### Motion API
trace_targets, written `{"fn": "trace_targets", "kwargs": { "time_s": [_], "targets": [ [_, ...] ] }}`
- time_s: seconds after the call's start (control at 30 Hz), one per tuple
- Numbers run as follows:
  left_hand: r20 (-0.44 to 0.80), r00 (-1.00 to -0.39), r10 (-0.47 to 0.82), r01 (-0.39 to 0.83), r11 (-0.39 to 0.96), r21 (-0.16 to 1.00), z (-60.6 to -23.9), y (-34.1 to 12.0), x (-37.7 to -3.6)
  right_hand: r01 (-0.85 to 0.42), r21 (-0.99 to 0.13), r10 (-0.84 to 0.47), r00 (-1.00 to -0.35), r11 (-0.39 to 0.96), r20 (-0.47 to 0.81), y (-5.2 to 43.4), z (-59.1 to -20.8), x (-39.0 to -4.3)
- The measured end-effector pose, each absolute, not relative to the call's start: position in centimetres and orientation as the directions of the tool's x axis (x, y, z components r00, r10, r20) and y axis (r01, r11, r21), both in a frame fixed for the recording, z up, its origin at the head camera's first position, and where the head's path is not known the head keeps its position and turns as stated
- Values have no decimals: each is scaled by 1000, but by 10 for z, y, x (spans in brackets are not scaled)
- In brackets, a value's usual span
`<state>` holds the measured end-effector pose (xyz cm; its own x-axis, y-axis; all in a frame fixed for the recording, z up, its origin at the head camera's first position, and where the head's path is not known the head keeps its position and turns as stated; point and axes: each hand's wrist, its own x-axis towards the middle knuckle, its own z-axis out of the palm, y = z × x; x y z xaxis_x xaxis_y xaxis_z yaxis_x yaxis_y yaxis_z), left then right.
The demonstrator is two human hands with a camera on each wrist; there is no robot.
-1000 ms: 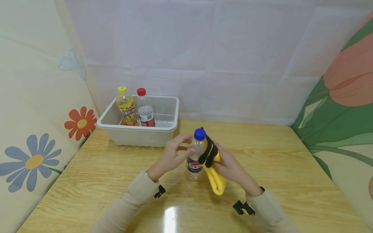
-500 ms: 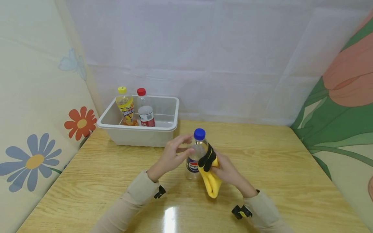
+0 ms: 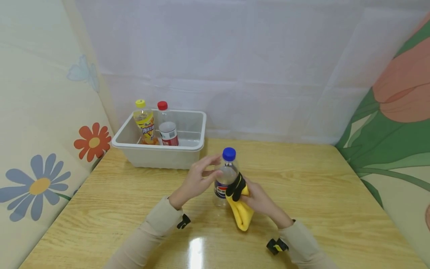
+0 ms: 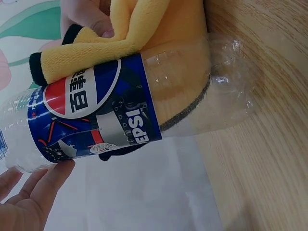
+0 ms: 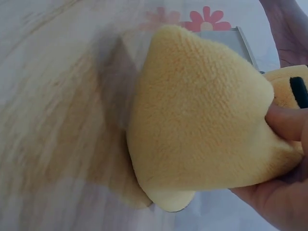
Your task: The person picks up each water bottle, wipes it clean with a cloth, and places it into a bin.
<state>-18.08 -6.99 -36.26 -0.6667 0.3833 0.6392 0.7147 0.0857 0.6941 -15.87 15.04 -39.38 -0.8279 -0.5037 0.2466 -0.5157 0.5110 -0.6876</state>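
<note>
A: Item one, the bottle (image 3: 226, 178). Where does it stand, and why upright?

B: Clear plastic, blue cap (image 3: 229, 154), blue label. It stands upright on the wooden table (image 3: 315, 186), near the middle, well in front of the white bin (image 3: 196, 145). Standing on its base, it leaves its whole side open to the cloth and needs only a light touch up top to keep from tipping.

A: Item two, the cloth (image 3: 239, 209).

B: Yellow, soft pile, black trim at the top edge. It is bunched and pressed against the right side of the bottle, over the label; the left wrist view shows the yellow fold (image 4: 120, 41) lying on the label's upper edge. Judged by the contact, it is held there for wiping the side.

A: The left hand (image 3: 198, 179)?

B: Loosely spread, fingers nearly straight. The fingertips (image 4: 53, 173) touch the upper part of the bottle beside the label, below the cap. No wrap around it; it steadies the bottle rather than grips.

A: The right hand (image 3: 260, 198)?

B: Curled around the cloth, thumb (image 5: 286, 120) pinching a fold against the palm. Only the cloth meets the bottle on that side, as far as the views show.

A: Other entries?

B: Two more bottles stand upright in the bin's left end: one with a yellow cap (image 3: 144, 121), one with a red cap (image 3: 167, 125), touching or nearly so. Flowered panels line both sides.
</note>
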Motion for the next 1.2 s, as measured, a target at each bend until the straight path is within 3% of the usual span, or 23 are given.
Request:
{"fn": "trace_targets", "kwargs": {
  "time_s": [0.3, 0.53, 0.9, 1.2],
  "targets": [
    [632, -671, 387, 709, 86, 700, -363, -71, -180, -552, -634, -496, -819, 541, 290, 149, -406, -162],
    [639, -665, 387, 708, 55, 704, -366, -70, -179, -517, -635, -490, -838, 575, 239, 145, -409, -160],
    [532, -756, 381, 621, 162, 766, -362, -64, -178, -480, -625, -458, -863, 616, 211, 145, -405, -157],
    [527, -764, 373, 619, 195, 760, -363, -61, -181, -493, -577, -457, -862, 651, 220, 144, -402, -153]
  ]
}}
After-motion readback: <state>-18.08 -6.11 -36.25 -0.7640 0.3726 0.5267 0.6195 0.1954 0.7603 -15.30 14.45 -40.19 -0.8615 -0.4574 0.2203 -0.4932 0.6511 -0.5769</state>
